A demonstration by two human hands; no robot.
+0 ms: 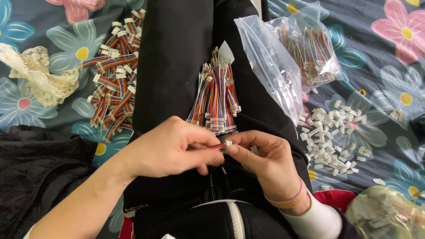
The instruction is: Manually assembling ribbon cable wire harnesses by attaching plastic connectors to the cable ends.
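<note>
- Between both hands, over the lap, sits a short rainbow wire lead; left hand pinches its wires, right hand pinches a white connector housing at its tip
- Bare leads wait on the black trousers
- Finished leads pile at left; loose housings and a clear bag lie right
- Flowered bedspread underneath

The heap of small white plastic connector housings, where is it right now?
In the head view, the heap of small white plastic connector housings lies on the flowered bedspread at the person's right, just below the clear plastic bag of coloured wires.
</note>
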